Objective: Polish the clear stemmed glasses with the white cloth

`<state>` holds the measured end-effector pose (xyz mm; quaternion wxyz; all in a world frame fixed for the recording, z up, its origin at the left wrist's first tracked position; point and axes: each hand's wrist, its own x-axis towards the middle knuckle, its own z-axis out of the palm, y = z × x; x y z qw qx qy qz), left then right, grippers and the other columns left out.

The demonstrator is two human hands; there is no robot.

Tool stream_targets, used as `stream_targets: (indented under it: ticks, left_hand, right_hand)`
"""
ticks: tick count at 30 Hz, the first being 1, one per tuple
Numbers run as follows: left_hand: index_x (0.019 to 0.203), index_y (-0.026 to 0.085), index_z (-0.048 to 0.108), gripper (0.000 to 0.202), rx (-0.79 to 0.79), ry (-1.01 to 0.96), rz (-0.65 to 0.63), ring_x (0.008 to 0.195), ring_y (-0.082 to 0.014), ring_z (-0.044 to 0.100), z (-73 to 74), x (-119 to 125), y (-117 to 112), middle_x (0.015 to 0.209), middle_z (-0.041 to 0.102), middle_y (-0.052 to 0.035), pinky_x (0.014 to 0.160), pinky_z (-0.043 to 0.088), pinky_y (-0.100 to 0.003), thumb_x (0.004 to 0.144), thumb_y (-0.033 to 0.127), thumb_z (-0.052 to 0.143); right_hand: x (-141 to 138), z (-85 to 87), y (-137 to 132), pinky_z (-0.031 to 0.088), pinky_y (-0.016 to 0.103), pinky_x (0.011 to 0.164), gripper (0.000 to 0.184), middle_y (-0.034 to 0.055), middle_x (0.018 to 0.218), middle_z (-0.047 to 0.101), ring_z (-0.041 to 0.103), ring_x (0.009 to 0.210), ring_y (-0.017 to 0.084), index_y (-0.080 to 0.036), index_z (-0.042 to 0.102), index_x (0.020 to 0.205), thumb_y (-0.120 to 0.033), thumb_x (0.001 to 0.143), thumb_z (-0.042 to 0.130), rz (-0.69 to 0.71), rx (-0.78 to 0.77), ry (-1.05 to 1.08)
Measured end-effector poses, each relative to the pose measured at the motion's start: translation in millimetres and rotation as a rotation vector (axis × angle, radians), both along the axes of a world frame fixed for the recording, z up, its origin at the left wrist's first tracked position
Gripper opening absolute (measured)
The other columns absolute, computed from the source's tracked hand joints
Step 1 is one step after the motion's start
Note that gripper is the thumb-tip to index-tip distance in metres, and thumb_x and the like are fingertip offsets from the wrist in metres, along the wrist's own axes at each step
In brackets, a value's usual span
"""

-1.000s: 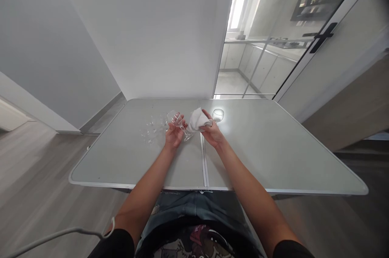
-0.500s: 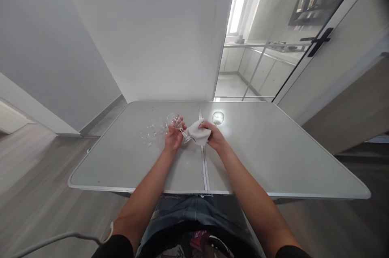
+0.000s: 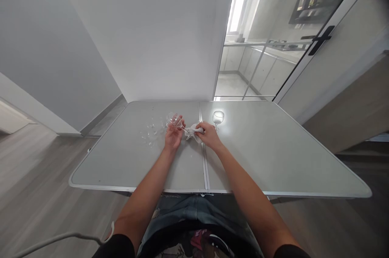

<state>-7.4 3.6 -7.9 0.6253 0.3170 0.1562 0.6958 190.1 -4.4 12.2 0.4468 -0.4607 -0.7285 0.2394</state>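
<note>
My left hand (image 3: 172, 137) is closed round the bowl of a clear wine glass (image 3: 174, 121), held tilted on its side above the grey table (image 3: 273, 156). The glass's stem and foot point right. My right hand (image 3: 207, 135) pinches a white cloth (image 3: 192, 131) against that foot. A second wine glass (image 3: 218, 118) stands upright just beyond my right hand. Several more clear glasses (image 3: 151, 131) stand to the left of my left hand.
A seam (image 3: 203, 156) runs down the middle of the folding table. A white wall stands behind the table. A glass sliding door (image 3: 273, 47) with a black handle is at the back right. A white cable (image 3: 60, 235) hangs at my lower left.
My right hand has brought the cloth down and left from above the table onto the foot of the tilted glass, bunching it smaller. My left hand kept hold of the glass.
</note>
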Motion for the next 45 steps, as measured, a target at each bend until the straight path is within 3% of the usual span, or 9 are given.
stream_targets:
  ticks: [6,9,12,15,19,31,39,42,45]
  left_hand:
    - [0.127,0.022,0.066,0.063,0.023,0.061,0.006,0.119,-0.0258,0.066,3.4,2,-2,0.14,0.062,-0.0147,0.104,0.05,-0.037,0.074,0.049,0.085]
    - [0.127,0.022,0.066,0.065,0.029,0.131,0.009,0.12,-0.0297,0.066,6.2,6,-4,0.138,0.064,-0.0162,0.103,0.051,-0.04,0.071,0.048,0.087]
    - [0.129,0.02,0.065,0.069,0.041,0.203,0.031,0.122,-0.0333,0.065,6.5,13,-4,0.133,0.066,-0.0177,0.105,0.049,-0.045,0.07,0.046,0.089]
    - [0.129,0.018,0.066,0.07,0.057,0.23,0.092,0.12,-0.0326,0.066,4.5,19,-4,0.127,0.069,-0.0172,0.11,0.045,-0.046,0.068,0.043,0.09]
    - [0.127,0.019,0.067,0.063,0.059,0.218,0.154,0.113,-0.0294,0.07,3.1,19,-3,0.125,0.069,-0.0158,0.11,0.044,-0.045,0.072,0.042,0.088]
    - [0.13,0.02,0.065,0.068,0.063,0.229,0.091,0.124,-0.0312,0.064,2.0,23,-6,0.132,0.067,-0.0167,0.109,0.046,-0.044,0.071,0.042,0.089]
    - [0.129,0.021,0.066,0.064,0.018,0.194,-0.026,0.122,-0.0324,0.065,0.2,17,-6,0.138,0.064,-0.0176,0.1,0.051,-0.041,0.072,0.043,0.086]
    - [0.129,0.021,0.067,0.062,0.033,0.188,-0.005,0.12,-0.0307,0.067,-1.1,18,-5,0.134,0.066,-0.0167,0.102,0.05,-0.039,0.073,0.039,0.086]
    - [0.13,0.021,0.065,0.062,0.027,0.189,0.035,0.12,-0.0297,0.067,-1.9,18,-3,0.133,0.067,-0.0163,0.105,0.048,-0.039,0.074,0.038,0.086]
  right_hand:
    - [-3,7.8,-8,0.043,0.044,0.096,0.015,0.0097,0.12,0.056,0.05,0.112,0.028,-0.021,0.065,0.073,-0.034,0.078,0.07,-0.116,0.158,0.066]
    - [-4,7.4,-6,0.046,0.036,0.079,0.02,0.0043,0.092,0.062,0.055,0.085,0.021,-0.022,0.061,0.074,-0.038,0.085,0.061,-0.022,-0.077,0.226]
    - [-7,5.4,-6,0.039,0.029,0.062,0.028,-0.0024,0.063,0.048,0.044,0.064,0.017,-0.023,0.052,0.069,-0.045,0.087,0.058,-0.08,-0.223,0.314]
    - [-11,8.4,-12,0.037,0.028,0.063,0.029,-0.0008,0.071,0.057,0.047,0.067,0.017,-0.023,0.055,0.073,-0.049,0.088,0.059,-0.06,-0.155,0.312]
    - [-14,13.7,-17,0.041,0.03,0.073,0.031,0.0056,0.107,0.067,0.058,0.088,0.021,-0.022,0.061,0.077,-0.052,0.088,0.061,0.201,-0.123,0.283]
    - [-22,-1.6,-12,0.041,0.029,0.067,0.024,-0.0015,0.076,0.062,0.053,0.068,0.017,-0.026,0.063,0.097,-0.044,0.081,0.067,0.119,-0.192,0.154]
    - [-16,5.3,-12,0.053,0.035,0.062,0.042,0.0056,0.075,0.068,0.065,0.067,0.021,-0.019,0.065,0.088,-0.059,0.078,0.071,0.562,-0.874,0.774]
    - [-16,6.6,-15,0.05,0.031,0.059,0.044,0.0022,0.078,0.067,0.062,0.065,0.019,-0.023,0.059,0.1,-0.057,0.077,0.073,0.411,-0.709,0.71]
    - [-19,7.0,-18,0.043,0.028,0.061,0.038,-0.0019,0.078,0.062,0.051,0.064,0.016,-0.027,0.051,0.1,-0.051,0.079,0.072,0.109,-0.317,0.447]
